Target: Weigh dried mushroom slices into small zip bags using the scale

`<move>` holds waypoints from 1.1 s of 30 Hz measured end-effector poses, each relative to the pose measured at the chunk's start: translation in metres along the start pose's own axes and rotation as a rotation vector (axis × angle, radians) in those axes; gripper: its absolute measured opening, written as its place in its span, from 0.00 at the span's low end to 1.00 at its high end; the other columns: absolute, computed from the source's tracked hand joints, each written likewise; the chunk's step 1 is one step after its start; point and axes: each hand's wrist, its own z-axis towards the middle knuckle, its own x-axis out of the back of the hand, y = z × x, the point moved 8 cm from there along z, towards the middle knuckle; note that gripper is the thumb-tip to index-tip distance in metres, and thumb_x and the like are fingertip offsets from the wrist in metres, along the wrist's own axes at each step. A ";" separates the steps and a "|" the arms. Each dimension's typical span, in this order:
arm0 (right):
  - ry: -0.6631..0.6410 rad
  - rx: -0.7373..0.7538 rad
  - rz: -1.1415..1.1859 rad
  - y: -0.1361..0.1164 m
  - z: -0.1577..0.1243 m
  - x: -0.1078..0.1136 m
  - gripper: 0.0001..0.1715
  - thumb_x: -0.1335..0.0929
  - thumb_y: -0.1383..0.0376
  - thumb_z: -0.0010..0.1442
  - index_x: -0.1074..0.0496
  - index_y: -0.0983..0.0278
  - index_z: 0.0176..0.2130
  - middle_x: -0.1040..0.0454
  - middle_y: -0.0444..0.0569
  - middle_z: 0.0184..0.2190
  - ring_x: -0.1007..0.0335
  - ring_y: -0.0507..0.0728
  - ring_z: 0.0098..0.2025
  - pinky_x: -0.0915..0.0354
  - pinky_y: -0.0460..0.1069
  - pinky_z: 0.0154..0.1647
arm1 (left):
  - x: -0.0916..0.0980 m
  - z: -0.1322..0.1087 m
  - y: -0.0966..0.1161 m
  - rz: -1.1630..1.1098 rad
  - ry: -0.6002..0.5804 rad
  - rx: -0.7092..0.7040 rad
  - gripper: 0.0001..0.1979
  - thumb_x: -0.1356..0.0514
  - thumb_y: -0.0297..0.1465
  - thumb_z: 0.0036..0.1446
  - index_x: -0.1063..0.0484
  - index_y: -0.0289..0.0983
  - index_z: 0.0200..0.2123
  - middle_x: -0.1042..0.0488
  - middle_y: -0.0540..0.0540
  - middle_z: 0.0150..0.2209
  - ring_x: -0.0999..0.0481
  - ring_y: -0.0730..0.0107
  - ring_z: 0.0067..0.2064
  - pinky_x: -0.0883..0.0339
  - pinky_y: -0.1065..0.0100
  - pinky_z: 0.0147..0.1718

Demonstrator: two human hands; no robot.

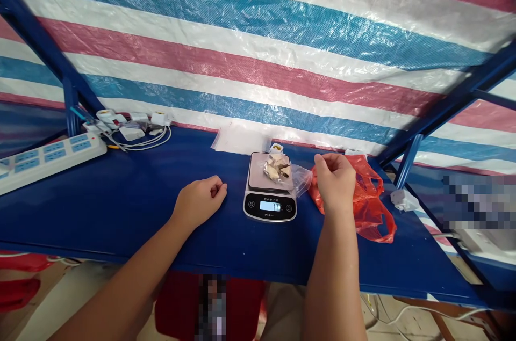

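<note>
1. The left hand (199, 202) lies loosely curled and empty on the blue metal bench (121, 212).
2. The right hand (332, 182) is raised, fingers (320, 159) pinched narrow, near a crinkled red plastic bag (365, 207); whether they hold anything, I cannot tell.
3. A clear plastic bag (300, 180) of pale lumps (276, 168) sits on the digital scale (269, 212), its display (270, 205) reading 77.

pink-and-blue striped tarp (258, 62), blue shelf (121, 212), orange bag (371, 212)

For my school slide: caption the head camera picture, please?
Left hand and right hand flank a digital kitchen scale weighing a clear bag of pale chunks on a blue shelf.
</note>
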 end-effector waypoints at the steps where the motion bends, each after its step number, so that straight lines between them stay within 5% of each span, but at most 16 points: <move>1: 0.053 -0.034 0.016 0.001 -0.002 0.005 0.17 0.26 0.55 0.53 0.35 0.59 0.27 0.31 0.41 0.23 0.35 0.53 0.26 0.35 0.51 0.33 | 0.002 -0.001 0.000 -0.014 0.026 -0.008 0.16 0.47 0.43 0.66 0.34 0.41 0.29 0.30 0.51 0.23 0.31 0.67 0.26 0.47 0.66 0.25; 4: 0.218 -0.066 0.189 -0.003 -0.011 0.019 0.33 0.24 0.59 0.50 0.53 0.55 0.23 0.52 0.34 0.19 0.54 0.48 0.22 0.44 0.48 0.25 | 0.018 -0.005 0.001 -0.104 0.220 -0.016 0.11 0.43 0.42 0.63 0.34 0.41 0.35 0.31 0.52 0.26 0.31 0.69 0.27 0.41 0.67 0.28; 8: 0.272 0.002 0.305 -0.009 -0.016 0.024 0.34 0.27 0.62 0.55 0.58 0.55 0.22 0.59 0.35 0.20 0.60 0.48 0.23 0.49 0.48 0.24 | 0.039 -0.016 0.002 -0.237 0.479 -0.019 0.15 0.40 0.42 0.61 0.40 0.41 0.30 0.32 0.52 0.27 0.33 0.72 0.27 0.37 0.68 0.31; 12: 0.132 0.041 -0.009 -0.007 -0.010 0.012 0.31 0.27 0.58 0.58 0.51 0.57 0.19 0.51 0.36 0.17 0.56 0.50 0.22 0.48 0.50 0.26 | 0.041 -0.020 0.006 -0.198 0.552 -0.055 0.27 0.40 0.42 0.62 0.56 0.40 0.22 0.51 0.55 0.19 0.50 0.76 0.22 0.50 0.66 0.25; 16: 0.009 0.173 -0.232 -0.014 -0.011 -0.004 0.18 0.28 0.51 0.60 0.32 0.59 0.28 0.27 0.43 0.25 0.32 0.56 0.28 0.38 0.52 0.36 | 0.025 -0.012 0.013 -0.179 0.394 -0.180 0.27 0.50 0.39 0.67 0.62 0.39 0.20 0.61 0.53 0.19 0.56 0.76 0.21 0.57 0.64 0.24; 23: -0.182 0.334 -0.323 -0.018 -0.019 -0.032 0.15 0.32 0.54 0.63 0.24 0.61 0.43 0.16 0.54 0.40 0.22 0.66 0.45 0.33 0.59 0.49 | 0.019 -0.010 0.019 -0.094 0.344 -0.220 0.25 0.50 0.37 0.68 0.59 0.39 0.21 0.56 0.53 0.18 0.54 0.74 0.22 0.55 0.63 0.25; 26: -0.218 0.349 -0.333 -0.015 -0.019 -0.035 0.16 0.32 0.55 0.63 0.23 0.61 0.45 0.16 0.54 0.41 0.22 0.67 0.46 0.33 0.60 0.51 | 0.027 -0.011 0.021 -0.086 0.424 -0.237 0.18 0.46 0.35 0.67 0.44 0.40 0.24 0.38 0.51 0.23 0.38 0.71 0.26 0.44 0.66 0.28; 29: -0.265 0.377 -0.325 -0.014 -0.021 -0.039 0.17 0.32 0.56 0.63 0.23 0.62 0.48 0.16 0.55 0.43 0.22 0.67 0.49 0.33 0.61 0.54 | 0.033 -0.012 0.023 -0.127 0.478 -0.321 0.11 0.49 0.29 0.68 0.28 0.38 0.36 0.23 0.40 0.42 0.26 0.62 0.43 0.33 0.63 0.42; 31: -0.314 0.390 -0.335 -0.014 -0.023 -0.044 0.19 0.31 0.56 0.63 0.22 0.62 0.50 0.16 0.55 0.46 0.23 0.68 0.52 0.34 0.62 0.57 | 0.034 -0.013 0.024 -0.156 0.466 -0.386 0.16 0.53 0.25 0.68 0.27 0.39 0.33 0.22 0.39 0.47 0.25 0.60 0.48 0.33 0.60 0.47; 33: -0.356 0.392 -0.373 -0.012 -0.026 -0.048 0.21 0.29 0.56 0.62 0.22 0.62 0.52 0.17 0.55 0.49 0.26 0.71 0.56 0.35 0.64 0.59 | 0.033 -0.016 0.025 -0.189 0.426 -0.447 0.18 0.54 0.22 0.65 0.33 0.39 0.25 0.20 0.43 0.40 0.24 0.61 0.45 0.36 0.59 0.45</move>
